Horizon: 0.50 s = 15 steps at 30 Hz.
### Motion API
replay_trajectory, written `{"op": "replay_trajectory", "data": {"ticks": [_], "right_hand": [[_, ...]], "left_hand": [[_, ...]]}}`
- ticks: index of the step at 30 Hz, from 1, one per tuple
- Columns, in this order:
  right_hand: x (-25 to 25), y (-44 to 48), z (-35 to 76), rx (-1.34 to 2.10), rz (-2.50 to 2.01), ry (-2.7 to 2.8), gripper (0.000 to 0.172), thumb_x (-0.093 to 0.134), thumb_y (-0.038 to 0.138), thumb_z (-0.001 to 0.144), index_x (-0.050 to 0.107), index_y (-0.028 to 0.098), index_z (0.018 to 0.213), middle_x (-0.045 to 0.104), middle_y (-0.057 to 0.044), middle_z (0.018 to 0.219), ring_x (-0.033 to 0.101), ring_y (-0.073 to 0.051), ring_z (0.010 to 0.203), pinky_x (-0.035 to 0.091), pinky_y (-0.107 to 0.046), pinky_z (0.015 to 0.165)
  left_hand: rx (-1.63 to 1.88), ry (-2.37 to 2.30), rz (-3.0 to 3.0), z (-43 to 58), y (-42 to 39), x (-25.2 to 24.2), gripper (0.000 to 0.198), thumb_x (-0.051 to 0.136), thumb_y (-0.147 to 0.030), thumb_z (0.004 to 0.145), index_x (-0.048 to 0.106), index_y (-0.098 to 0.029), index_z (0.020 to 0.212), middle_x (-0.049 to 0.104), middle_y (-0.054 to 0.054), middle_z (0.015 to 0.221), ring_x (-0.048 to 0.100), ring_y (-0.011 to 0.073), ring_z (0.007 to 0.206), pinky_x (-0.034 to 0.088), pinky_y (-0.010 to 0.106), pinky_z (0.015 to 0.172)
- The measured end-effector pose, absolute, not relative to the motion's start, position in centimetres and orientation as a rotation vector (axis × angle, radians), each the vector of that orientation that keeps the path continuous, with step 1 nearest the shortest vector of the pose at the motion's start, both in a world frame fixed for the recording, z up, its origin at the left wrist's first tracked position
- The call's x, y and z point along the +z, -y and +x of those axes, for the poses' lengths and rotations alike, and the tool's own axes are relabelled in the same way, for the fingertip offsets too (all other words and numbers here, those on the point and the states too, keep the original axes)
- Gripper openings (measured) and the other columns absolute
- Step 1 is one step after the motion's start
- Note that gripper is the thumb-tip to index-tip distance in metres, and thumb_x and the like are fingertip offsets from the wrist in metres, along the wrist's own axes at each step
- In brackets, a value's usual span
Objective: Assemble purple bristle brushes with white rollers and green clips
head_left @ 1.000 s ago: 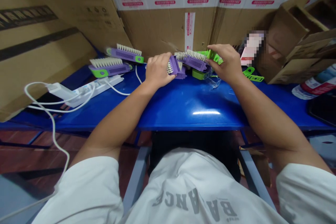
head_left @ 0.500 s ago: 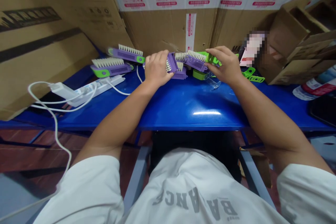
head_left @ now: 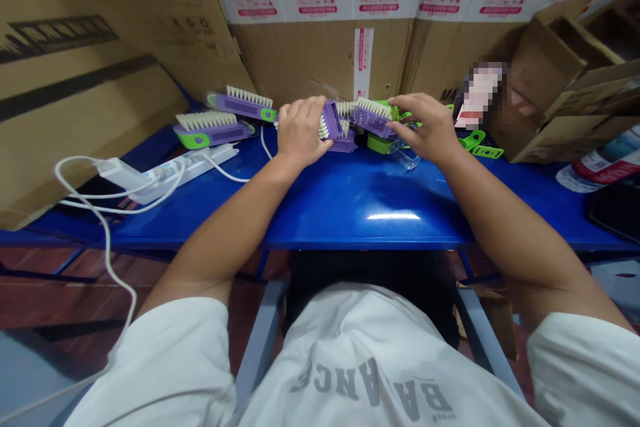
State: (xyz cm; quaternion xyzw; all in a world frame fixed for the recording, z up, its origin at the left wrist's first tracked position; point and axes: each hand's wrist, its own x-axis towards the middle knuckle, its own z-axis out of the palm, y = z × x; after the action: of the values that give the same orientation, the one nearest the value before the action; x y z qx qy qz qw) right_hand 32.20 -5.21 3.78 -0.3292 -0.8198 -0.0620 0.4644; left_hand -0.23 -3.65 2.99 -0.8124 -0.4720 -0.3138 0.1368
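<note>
Currently, I have both bare hands over the far part of the blue table point(head_left: 340, 200), with a cluster of purple brushes between them. My left hand point(head_left: 300, 130) is curled around one brush point(head_left: 331, 119), its fingers over the top and the thumb along the near side; white bristles show beside the thumb. Over on the right, my right hand point(head_left: 427, 125) has its thumb and index finger drawn close together at the right end of a second brush point(head_left: 373, 123), bristles upward; I can't tell whether they pinch it. Some green plastic shows behind those fingers.

Below the two brushes, I see another purple piece point(head_left: 344, 145) partly covered, then a green block point(head_left: 379, 144) and a clear plastic piece point(head_left: 407, 159) near my right thumb. A green clip point(head_left: 486, 151) lies on the table right of that wrist.

To the left, two purple-and-green brushes point(head_left: 215, 131) rest just behind a white power strip point(head_left: 183, 173). Cardboard point(head_left: 310, 53) stands along the back, and a bottle point(head_left: 600, 160) lies at far right.
</note>
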Motion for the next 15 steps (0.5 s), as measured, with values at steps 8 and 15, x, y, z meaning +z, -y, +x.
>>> {"op": "replay_trajectory", "data": {"ticks": [8, 15], "right_hand": [[2.9, 4.1, 31.7, 0.03, -0.784, 1.928, 0.056, 0.081, 0.073, 0.093, 0.081, 0.032, 0.132, 0.084, -0.006, 0.109, 0.082, -0.03, 0.1, 0.073, -0.052, 0.094], [2.6, 3.3, 31.6, 0.218, -0.766, 1.916, 0.068, 0.086, 0.076, 0.087, 0.075, 0.033, 0.139, 0.081, -0.005, 0.11, 0.081, -0.027, 0.098, 0.072, -0.049, 0.092]], "left_hand": [[-0.702, 1.451, -2.415, 0.0, 4.3, 3.5, 0.132, 0.089, -0.058, 0.067, 0.024, -0.035, 0.179, 0.053, 0.008, 0.18, 0.033, 0.0525, 0.168, 0.033, 0.081, 0.133], [-0.747, 1.434, -2.442, 0.4, 4.9, 3.7, 0.096, 0.07, -0.055, 0.092, 0.033, -0.024, 0.175, 0.052, 0.004, 0.178, 0.043, 0.0442, 0.163, 0.029, 0.075, 0.136]]}}
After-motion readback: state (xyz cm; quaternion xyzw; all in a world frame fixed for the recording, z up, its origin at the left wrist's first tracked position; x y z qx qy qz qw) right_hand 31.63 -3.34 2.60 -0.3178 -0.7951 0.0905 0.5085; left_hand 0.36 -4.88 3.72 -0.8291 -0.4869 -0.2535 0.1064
